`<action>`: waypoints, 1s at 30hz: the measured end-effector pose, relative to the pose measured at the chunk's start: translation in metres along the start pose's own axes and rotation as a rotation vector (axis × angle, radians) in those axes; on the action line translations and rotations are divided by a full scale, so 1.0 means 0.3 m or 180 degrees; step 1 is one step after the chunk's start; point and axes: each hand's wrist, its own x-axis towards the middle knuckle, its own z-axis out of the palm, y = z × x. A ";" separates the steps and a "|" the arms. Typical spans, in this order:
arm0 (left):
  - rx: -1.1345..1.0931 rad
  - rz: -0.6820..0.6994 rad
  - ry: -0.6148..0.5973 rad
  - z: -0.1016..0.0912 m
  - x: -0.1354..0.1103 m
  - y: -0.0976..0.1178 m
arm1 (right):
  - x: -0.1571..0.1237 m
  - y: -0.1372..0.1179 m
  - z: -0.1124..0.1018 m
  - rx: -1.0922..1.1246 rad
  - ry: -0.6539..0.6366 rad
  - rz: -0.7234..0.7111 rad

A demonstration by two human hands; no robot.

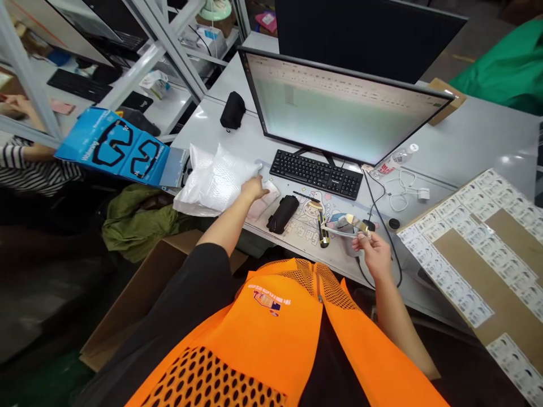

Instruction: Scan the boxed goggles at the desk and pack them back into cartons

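My left hand [254, 187] reaches over the desk's left front, fingers apart, at the edge of a white bubble mailer [223, 180]. A pale pink-and-white packet [263, 204] lies partly beneath it; whether the hand touches either cannot be made out. Above the desk mat, my right hand [373, 251] pinches a small clear plastic packet [352, 223] with a white strip and a yellowish part, its exact kind unclear. Between the hands lie a black pouch [283, 214], a yellow-and-black box cutter [323, 230] and a black pen [306, 196].
A monitor [339, 107] stands behind a black keyboard [316, 174]. To the right are a bottle [396, 160], a white cable [401, 189] and a cardboard sheet [462, 254] covered with labels. A blue box [114, 146] juts out left; an open carton [127, 305] sits below.
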 end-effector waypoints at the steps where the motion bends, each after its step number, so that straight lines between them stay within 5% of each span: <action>1: -0.0254 0.0126 0.0093 -0.022 -0.036 0.004 | -0.004 -0.009 0.016 0.0059 0.0056 -0.0031; 4: -0.1887 0.0341 -0.0036 -0.069 -0.196 0.031 | -0.007 -0.056 0.068 0.0245 0.0209 -0.0159; 7: -0.3553 0.0517 -0.0828 -0.082 -0.365 0.073 | 0.000 -0.137 0.130 0.0476 0.0302 -0.0292; 9: -0.4011 0.0766 -0.1165 -0.092 -0.439 0.096 | 0.006 -0.203 0.172 0.0613 0.0272 -0.0371; 19: -0.2594 0.1935 -0.1311 -0.212 -0.455 0.116 | -0.048 -0.505 0.292 0.0385 -0.0146 -0.0915; 30: -0.2136 0.2510 -0.1034 -0.226 -0.475 0.137 | -0.150 -0.588 0.355 -0.0499 -0.0334 -0.1088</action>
